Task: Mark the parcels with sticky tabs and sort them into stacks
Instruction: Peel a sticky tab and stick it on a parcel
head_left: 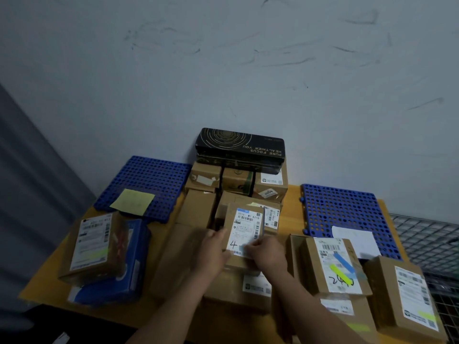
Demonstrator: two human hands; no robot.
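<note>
A small cardboard parcel (244, 228) with a white shipping label and a handwritten "4" sits on the middle pile. My left hand (213, 252) grips its left edge. My right hand (267, 252) presses its fingertips on the label's lower part, where a blue sticky tab (244, 247) shows. To the right, a parcel (332, 265) carries a blue and a yellow-green tab. A further parcel (407, 296) at far right has a yellow-green tab. On the left, a parcel (95, 244) with a faint green tab lies on a blue box (131, 264).
Two blue perforated mats (159, 175) (347, 209) lie at the back left and right; a yellow note (133, 201) is on the left one, a white sheet (355, 239) on the right. A black box (239, 148) tops the rear boxes. A wire rack (432, 239) stands right of the wooden table (44, 284).
</note>
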